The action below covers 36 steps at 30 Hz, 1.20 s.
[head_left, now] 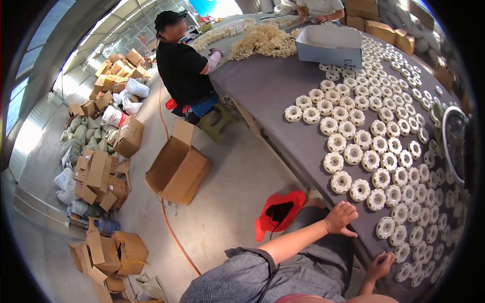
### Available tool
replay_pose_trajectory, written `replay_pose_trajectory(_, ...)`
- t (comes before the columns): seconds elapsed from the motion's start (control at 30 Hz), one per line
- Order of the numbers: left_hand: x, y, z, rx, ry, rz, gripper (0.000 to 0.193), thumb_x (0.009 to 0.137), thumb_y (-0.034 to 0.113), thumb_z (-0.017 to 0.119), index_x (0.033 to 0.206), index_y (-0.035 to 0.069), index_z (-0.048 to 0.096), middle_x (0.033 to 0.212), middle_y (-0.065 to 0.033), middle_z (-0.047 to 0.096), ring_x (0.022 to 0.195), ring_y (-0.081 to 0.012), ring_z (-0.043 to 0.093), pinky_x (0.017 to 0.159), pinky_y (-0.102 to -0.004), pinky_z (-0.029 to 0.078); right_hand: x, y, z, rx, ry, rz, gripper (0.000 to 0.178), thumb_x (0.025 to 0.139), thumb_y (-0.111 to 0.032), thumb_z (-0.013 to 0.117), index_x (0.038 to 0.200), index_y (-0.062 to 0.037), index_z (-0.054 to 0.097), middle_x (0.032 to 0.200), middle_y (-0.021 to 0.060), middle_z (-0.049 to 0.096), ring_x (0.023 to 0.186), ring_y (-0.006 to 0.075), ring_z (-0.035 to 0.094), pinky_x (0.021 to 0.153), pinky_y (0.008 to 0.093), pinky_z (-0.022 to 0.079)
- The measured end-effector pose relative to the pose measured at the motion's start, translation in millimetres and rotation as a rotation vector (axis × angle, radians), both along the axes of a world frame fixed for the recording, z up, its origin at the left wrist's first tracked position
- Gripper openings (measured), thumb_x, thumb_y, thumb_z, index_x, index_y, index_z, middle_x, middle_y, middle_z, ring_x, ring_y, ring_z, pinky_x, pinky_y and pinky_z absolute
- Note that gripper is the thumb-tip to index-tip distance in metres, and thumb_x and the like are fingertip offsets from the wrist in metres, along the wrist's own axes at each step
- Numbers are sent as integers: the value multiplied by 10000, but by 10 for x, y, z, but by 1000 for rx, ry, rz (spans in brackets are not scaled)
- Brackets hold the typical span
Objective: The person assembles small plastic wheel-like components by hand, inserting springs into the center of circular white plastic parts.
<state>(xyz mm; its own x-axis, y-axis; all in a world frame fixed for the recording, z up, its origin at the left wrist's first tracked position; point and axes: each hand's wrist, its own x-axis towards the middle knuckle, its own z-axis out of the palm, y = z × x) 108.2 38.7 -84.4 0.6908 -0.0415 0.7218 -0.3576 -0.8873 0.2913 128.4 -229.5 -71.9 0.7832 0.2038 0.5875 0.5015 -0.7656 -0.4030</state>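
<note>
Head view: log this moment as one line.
left hand: at edge of grey table, nothing visibly held | right hand: beside white notched wheel-shaped parts | light-blue box: on table

Far beyond my left hand point(342, 218), the upper edge cuts off a co-worker point(327, 6). Right of my right hand point(381, 266), the outermost white rings point(451, 236) blur; my right palm is hidden.

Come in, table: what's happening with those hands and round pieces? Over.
Bare left hand by grey table edge, seemingly empty. Bare right hand curled beside cream, notched, round pieces. Pieces spread out; pale-blue rectangular cardboard box farther off, clear of both hands.
</note>
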Motion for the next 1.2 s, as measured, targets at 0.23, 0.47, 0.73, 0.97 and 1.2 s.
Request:
replay_pose_trajectory(0.23, -4, -10, -33, 11, -6, 13, 618, 641, 631, 597, 900, 80, 493, 907, -77, 473, 844, -249, 463, 811, -372, 362, -13, 34, 68, 2, 11, -9, 269, 800, 48, 547, 662, -23, 327, 748, 118, 412, 556, 264, 402, 505, 366, 333)
replay_pose_trajectory(0.47, -13, 4, -36, 11, -11, 16, 620, 643, 628, 601, 906, 77, 495, 915, -76, 472, 844, -246, 463, 804, -369, 365, -2, 13, 29, 1, -4, 9, 241, 802, 47, 546, 675, -22, 353, 744, 118, 420, 576, 267, 427, 510, 362, 346)
replay_pose_trajectory(0.73, -3, 3, -29, 5, -25, 10, 620, 645, 630, 598, 903, 77, 494, 913, -77, 472, 838, -246, 463, 799, -371, 366, 1, -36, -55, 63, 34, 12, 107, 780, 61, 541, 775, -12, 463, 781, 134, 482, 686, 298, 508, 588, 360, 415)
replay_pose_trajectory(0.97, -5, -10, -32, 8, -14, 11, 615, 647, 628, 598, 899, 77, 495, 908, -77, 472, 832, -244, 463, 793, -372, 368, -9, -27, -43, 46, 50, -5, 110, 771, 68, 537, 766, -11, 460, 787, 138, 487, 701, 309, 519, 602, 373, 421)
replay_pose_trajectory(1.2, 0, -5, -37, 11, -25, 11, 614, 648, 626, 599, 902, 77, 493, 910, -76, 470, 840, -245, 465, 794, -371, 369, -4, -24, -36, 50, 34, 8, 111, 769, 75, 533, 774, -10, 462, 793, 140, 486, 708, 305, 520, 601, 371, 422)
